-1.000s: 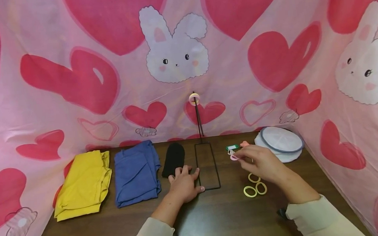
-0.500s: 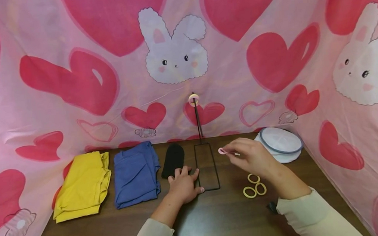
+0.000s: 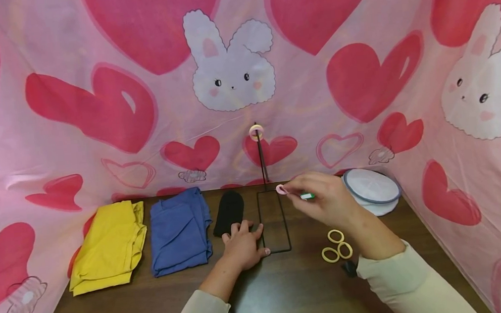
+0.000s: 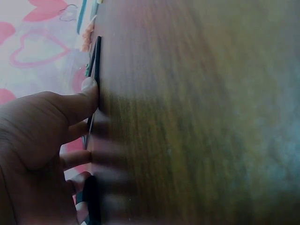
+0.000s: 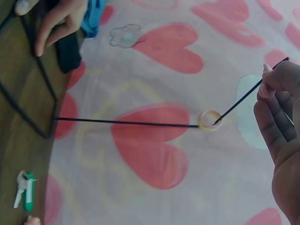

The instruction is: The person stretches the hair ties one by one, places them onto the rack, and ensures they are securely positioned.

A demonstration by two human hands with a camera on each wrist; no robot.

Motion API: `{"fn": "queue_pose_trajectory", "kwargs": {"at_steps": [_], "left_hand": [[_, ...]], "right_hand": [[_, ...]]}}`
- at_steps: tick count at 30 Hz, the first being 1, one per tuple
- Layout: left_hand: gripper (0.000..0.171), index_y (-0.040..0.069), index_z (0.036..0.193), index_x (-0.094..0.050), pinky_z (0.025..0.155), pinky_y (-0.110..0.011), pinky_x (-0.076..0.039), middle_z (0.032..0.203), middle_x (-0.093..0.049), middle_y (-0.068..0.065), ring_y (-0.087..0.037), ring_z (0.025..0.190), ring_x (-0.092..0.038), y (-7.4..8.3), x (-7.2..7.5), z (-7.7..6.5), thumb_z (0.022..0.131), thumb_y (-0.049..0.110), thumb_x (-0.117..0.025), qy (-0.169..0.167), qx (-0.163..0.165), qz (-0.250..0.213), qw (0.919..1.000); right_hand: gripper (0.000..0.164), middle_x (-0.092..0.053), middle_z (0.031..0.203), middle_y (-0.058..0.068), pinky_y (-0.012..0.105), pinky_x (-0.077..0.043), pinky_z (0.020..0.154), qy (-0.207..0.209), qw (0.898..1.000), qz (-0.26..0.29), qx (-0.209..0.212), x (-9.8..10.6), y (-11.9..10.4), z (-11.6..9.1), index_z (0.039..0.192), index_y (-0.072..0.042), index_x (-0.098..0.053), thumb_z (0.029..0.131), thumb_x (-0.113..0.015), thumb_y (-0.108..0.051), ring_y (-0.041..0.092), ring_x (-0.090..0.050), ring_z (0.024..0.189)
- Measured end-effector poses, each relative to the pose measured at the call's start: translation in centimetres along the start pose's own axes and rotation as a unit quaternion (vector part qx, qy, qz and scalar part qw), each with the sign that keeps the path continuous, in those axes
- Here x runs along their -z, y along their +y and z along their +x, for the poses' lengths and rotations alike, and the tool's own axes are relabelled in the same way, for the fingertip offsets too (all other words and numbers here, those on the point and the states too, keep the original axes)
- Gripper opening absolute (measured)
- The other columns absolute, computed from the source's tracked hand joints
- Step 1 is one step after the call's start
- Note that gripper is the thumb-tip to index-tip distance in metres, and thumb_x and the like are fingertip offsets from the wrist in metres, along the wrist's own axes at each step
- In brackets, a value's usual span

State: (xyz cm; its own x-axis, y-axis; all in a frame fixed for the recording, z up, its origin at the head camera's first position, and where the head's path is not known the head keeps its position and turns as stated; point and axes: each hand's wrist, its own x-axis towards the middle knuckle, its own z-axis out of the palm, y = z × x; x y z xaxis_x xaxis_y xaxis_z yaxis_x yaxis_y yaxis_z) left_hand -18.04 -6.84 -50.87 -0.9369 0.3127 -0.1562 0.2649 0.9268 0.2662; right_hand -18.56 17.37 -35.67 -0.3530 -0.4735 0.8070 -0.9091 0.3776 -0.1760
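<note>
Now, pink ring (image 3: pixel 278 189): you've got it up in the air near the arm of the black wire stand (image 3: pixel 261 158); whether the tip has gone through it, I can't tell. It looks light, smooth and fairly stiff, likely plastic, maybe a touch slippery.
Where to hold: keep to the outer rim with thumb and fingertip, hole left clear.
Right hand (image 3: pixel 330 201): it's pinching that pink ring at the fingertips.
Left hand (image 3: pixel 242 249): relaxed and spread, thumb and fingers resting at the stand's base frame (image 3: pixel 281 251), clutching nothing.
Stand: thin, probably light and easily tipped, so a steady palm at the base suits it.
Rings on the stand (image 5: pixel 201 123): a yellow and a pinkish one, hanging at the bend.
Loose yellow rings (image 3: pixel 324 255): three, lying close together on your right.
Since a second ago: you've brought the ring leftward and farther out, from beside the green tag (image 3: pixel 307 196) towards the stand; your left hand hasn't budged.
</note>
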Motion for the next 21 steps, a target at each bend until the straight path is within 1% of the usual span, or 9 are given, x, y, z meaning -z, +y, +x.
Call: {"fn": "queue_pose_trajectory", "kwargs": {"at_steps": [3, 5, 8, 11, 13, 15, 18, 20, 21], "left_hand": [[0.074, 0.030, 0.156, -0.050, 0.094, -0.058, -0.034, 0.156, -0.041, -0.007, -0.039, 0.138, -0.034, 0.0, 0.0, 0.0, 0.091, 0.060, -0.070, 0.002, -0.002, 0.000, 1.0000], [0.074, 0.029, 0.156, -0.050, 0.093, -0.058, -0.034, 0.156, -0.042, -0.007, -0.039, 0.137, -0.035, -0.1, 0.0, 0.0, 0.091, 0.060, -0.071, 0.003, -0.003, -0.001, 1.0000], [0.074, 0.029, 0.156, -0.051, 0.093, -0.058, -0.035, 0.155, -0.042, -0.007, -0.039, 0.137, -0.035, -0.1, 0.0, 0.0, 0.091, 0.060, -0.071, 0.003, -0.003, -0.001, 1.0000], [0.074, 0.029, 0.156, -0.051, 0.093, -0.058, -0.035, 0.155, -0.042, -0.007, -0.039, 0.137, -0.035, -0.1, 0.0, 0.0, 0.091, 0.060, -0.071, 0.002, -0.001, -0.002, 1.0000], [0.074, 0.030, 0.156, -0.050, 0.093, -0.058, -0.034, 0.156, -0.041, -0.007, -0.039, 0.137, -0.035, 0.0, 0.0, 0.0, 0.091, 0.060, -0.071, 0.000, 0.000, -0.001, 1.0000], [0.074, 0.030, 0.156, -0.050, 0.094, -0.058, -0.034, 0.156, -0.041, -0.006, -0.039, 0.137, -0.035, 0.0, -0.1, 0.1, 0.091, 0.061, -0.071, -0.001, 0.000, 0.000, 1.0000], [0.075, 0.031, 0.156, -0.050, 0.094, -0.059, -0.034, 0.155, -0.042, -0.006, -0.039, 0.137, -0.035, 0.0, -0.1, 0.1, 0.091, 0.061, -0.071, 0.000, 0.001, 0.003, 1.0000], [0.075, 0.031, 0.156, -0.050, 0.094, -0.059, -0.035, 0.155, -0.042, -0.006, -0.039, 0.137, -0.035, 0.0, -0.1, 0.1, 0.091, 0.061, -0.071, 0.000, 0.001, 0.004, 1.0000], [0.075, 0.031, 0.156, -0.050, 0.094, -0.059, -0.035, 0.155, -0.042, -0.006, -0.039, 0.137, -0.035, 0.0, -0.1, 0.1, 0.091, 0.061, -0.071, 0.001, 0.001, 0.004, 1.0000]], "right_hand": [[0.025, -0.077, 0.097, 0.000, 0.024, -0.058, 0.080, 0.015, 1.000, 0.006, 0.015, 0.1, -0.4, 0.8, 0.104, -0.008, -0.080, 0.100, -0.069, -0.030, 0.013, -0.072, 0.084], [0.021, -0.077, 0.097, 0.000, 0.024, -0.058, 0.081, 0.021, 0.999, 0.006, 0.025, 0.2, -0.6, 1.3, 0.104, -0.008, -0.080, 0.098, -0.072, -0.026, 0.014, -0.073, 0.084], [0.015, -0.078, 0.097, 0.000, 0.023, -0.057, 0.082, 0.025, 0.999, 0.007, 0.035, 0.5, -0.9, 2.0, 0.104, -0.007, -0.080, 0.090, -0.079, -0.014, 0.014, -0.073, 0.084], [0.022, -0.078, 0.098, 0.001, 0.023, -0.057, 0.084, 0.029, 0.999, 0.016, 0.043, 0.7, -1.0, 2.5, 0.104, -0.006, -0.080, 0.082, -0.082, -0.004, 0.015, -0.073, 0.085], [0.021, -0.078, 0.099, 0.002, 0.023, -0.056, 0.085, 0.029, 0.998, 0.024, 0.048, 0.8, -1.2, 2.7, 0.105, -0.005, -0.080, 0.084, -0.082, -0.005, 0.015, -0.073, 0.086], [0.017, -0.078, 0.100, 0.002, 0.022, -0.056, 0.086, 0.026, 0.998, 0.033, 0.049, 0.8, -1.3, 2.9, 0.105, -0.005, -0.080, 0.090, -0.079, -0.012, 0.015, -0.073, 0.087], [0.021, -0.078, 0.100, 0.002, 0.022, -0.055, 0.087, 0.022, 0.998, 0.043, 0.048, 0.7, -1.4, 3.2, 0.106, -0.005, -0.080, 0.097, -0.073, -0.023, 0.016, -0.073, 0.087], [0.017, -0.078, 0.099, 0.002, 0.023, -0.056, 0.086, 0.024, 0.997, 0.048, 0.049, 0.5, -1.5, 3.3, 0.105, -0.005, -0.080, 0.095, -0.076, -0.018, 0.016, -0.073, 0.087], [0.016, -0.078, 0.099, 0.002, 0.024, -0.056, 0.085, 0.025, 0.997, 0.047, 0.051, 0.4, -1.4, 3.4, 0.105, -0.005, -0.080, 0.092, -0.078, -0.014, 0.017, -0.073, 0.087]]}}
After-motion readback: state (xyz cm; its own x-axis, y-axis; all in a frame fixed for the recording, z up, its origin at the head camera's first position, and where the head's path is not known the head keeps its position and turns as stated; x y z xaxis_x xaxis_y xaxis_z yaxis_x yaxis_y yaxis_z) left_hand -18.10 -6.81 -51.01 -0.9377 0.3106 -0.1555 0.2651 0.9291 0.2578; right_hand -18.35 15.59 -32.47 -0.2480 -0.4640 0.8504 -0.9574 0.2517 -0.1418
